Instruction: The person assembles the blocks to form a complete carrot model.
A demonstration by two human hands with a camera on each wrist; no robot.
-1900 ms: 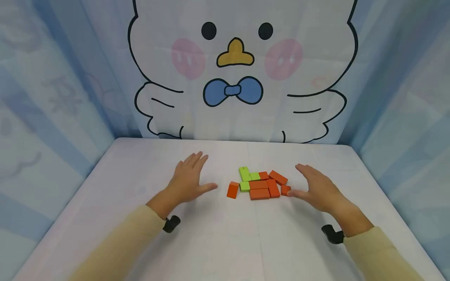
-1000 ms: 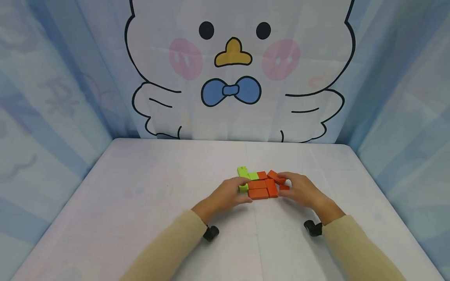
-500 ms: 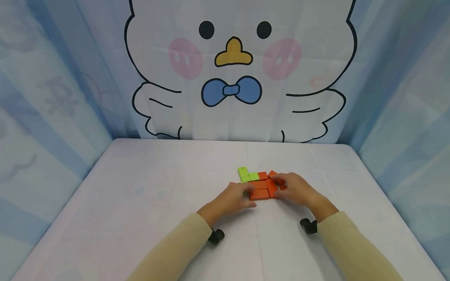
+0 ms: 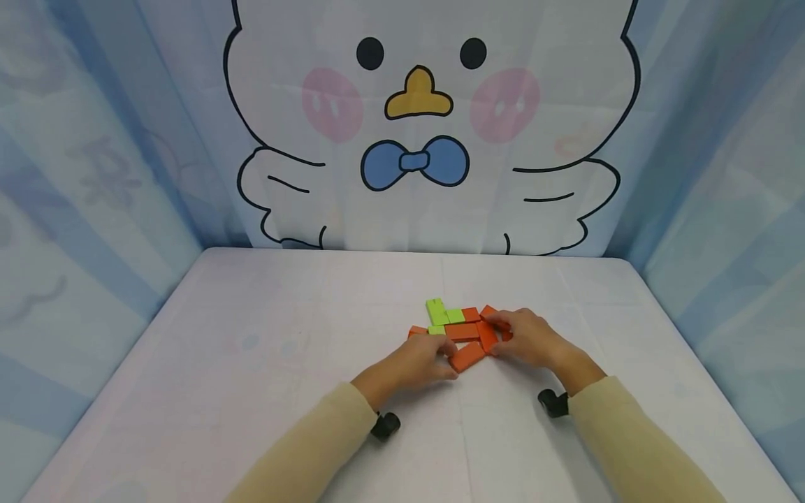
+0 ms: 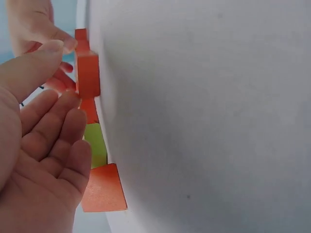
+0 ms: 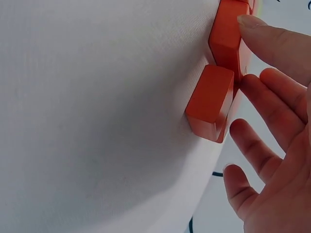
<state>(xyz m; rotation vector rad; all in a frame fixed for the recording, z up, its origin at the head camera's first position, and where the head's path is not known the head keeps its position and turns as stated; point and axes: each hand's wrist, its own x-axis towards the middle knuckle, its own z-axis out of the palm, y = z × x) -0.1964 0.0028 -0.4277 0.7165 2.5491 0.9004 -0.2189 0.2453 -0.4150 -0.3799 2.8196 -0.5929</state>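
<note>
My left hand [image 4: 409, 362] pinches the left end of an orange rectangular block [image 4: 467, 357] between thumb and fingertips; the block lies slanted at the group's front. With thumb and fingers, my right hand [image 4: 531, 339] grips an upright-lying orange block [image 4: 487, 337] at the group's right side. In the right wrist view, the thumb lies against an orange block [image 6: 227, 36], with another orange block [image 6: 210, 94] beside the fingers. Behind the hands, a long orange block [image 4: 462, 332], a short orange one [image 4: 471, 314] and lime-green blocks [image 4: 437, 312] sit close together.
An orange block [image 4: 416, 330] lies left of the group, partly behind my left hand. At the right, an orange block [image 4: 488, 310] is partly hidden by my right fingers. The white table [image 4: 302, 307] ends at a printed curtain [image 4: 415, 209].
Both hands have come in from the sides to the blocks. The front orange block has swung out of line, its left end towards me. The right hand has shifted left onto its block.
</note>
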